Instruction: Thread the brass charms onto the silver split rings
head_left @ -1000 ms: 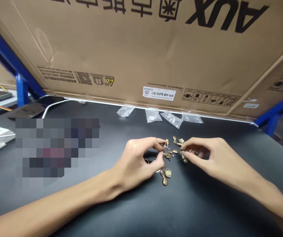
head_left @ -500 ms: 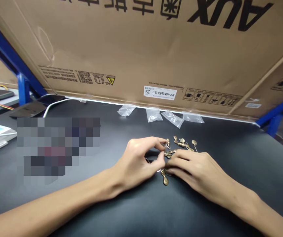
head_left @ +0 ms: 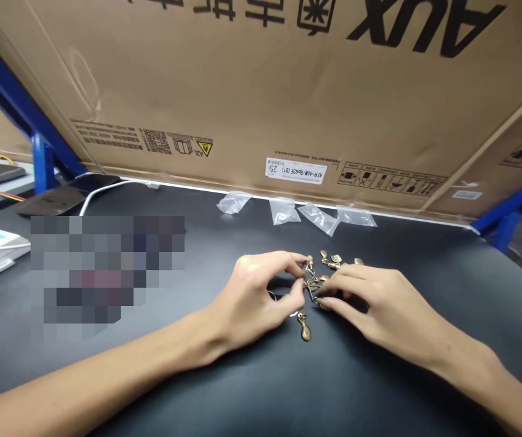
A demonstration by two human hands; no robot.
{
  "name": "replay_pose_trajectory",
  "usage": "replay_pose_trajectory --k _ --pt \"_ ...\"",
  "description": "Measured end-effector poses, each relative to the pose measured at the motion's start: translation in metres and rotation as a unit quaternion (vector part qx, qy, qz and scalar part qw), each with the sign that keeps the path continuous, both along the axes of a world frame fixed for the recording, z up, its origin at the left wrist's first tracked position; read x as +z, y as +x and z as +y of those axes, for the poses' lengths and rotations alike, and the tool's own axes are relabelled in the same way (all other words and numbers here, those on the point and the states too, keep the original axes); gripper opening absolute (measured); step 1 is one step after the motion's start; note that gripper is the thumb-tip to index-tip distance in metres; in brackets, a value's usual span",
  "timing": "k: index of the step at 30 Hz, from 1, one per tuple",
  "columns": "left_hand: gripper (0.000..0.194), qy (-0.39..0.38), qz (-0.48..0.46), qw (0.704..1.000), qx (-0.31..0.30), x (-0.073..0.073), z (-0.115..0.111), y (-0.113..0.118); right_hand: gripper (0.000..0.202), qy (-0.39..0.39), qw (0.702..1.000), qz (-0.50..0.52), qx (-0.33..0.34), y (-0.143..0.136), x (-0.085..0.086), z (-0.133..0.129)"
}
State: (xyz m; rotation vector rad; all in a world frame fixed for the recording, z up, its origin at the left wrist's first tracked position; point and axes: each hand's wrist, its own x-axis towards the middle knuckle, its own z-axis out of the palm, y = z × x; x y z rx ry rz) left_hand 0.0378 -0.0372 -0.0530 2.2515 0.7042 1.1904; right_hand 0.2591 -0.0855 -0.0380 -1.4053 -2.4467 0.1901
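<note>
- Bronze charms between the hands, short of the desk's far edge; left hand pinches the linked ones, likely steadying them.
- Right hand bunches fingertips alongside, perhaps for fine control; can't tell its grip.

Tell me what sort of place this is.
Probably a makeshift workbench in a storeroom or workshop: a black tabletop framed by blue metal supports, with a big cardboard carton along its far edge.
</note>
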Motion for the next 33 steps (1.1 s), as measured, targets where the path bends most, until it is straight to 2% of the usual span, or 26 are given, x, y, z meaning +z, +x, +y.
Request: replay_pose_trajectory --k 7,12,15,19,22,25,29,31,33 --pt "0.008 0.012 0.007 1.000 0.006 -0.002 0.000 0.000 0.018 0.004 1.000 -0.005 0.011 -0.003 -0.004 -0.001" --pt "0.008 0.015 0.014 1.000 -0.001 -0.004 0.000 -0.001 0.016 0.012 0.998 0.068 -0.004 -0.005 0.003 -0.001" --pt "0.008 0.032 0.029 0.999 -0.027 -0.005 -0.001 -0.002 0.016 0.026 0.992 0.123 -0.029 -0.007 0.007 -0.003" --pt "0.014 0.057 0.058 0.996 -0.041 -0.008 -0.003 -0.003 0.016 0.024 0.982 0.175 -0.066 -0.013 0.007 -0.007" --pt "0.014 0.074 0.069 0.994 -0.042 -0.008 -0.005 -0.002 0.014 0.036 0.977 0.199 -0.068 -0.018 0.005 -0.009" --pt "0.012 0.082 0.075 0.993 -0.032 -0.008 -0.005 -0.001 0.011 0.068 0.975 0.209 -0.035 -0.019 0.002 -0.010" --pt "0.011 0.067 0.051 0.996 -0.016 -0.005 -0.004 0.000 0.014 0.173 0.973 0.142 0.046 -0.016 -0.003 -0.010" --pt "0.011 0.041 0.038 0.998 -0.005 -0.003 -0.002 0.000 0.017 0.218 0.968 0.117 0.045 -0.015 -0.004 -0.011" --pt "0.011 0.026 0.021 0.999 0.008 -0.001 -0.001 -0.001 0.014 0.218 0.969 0.117 0.023 -0.015 -0.003 -0.013"
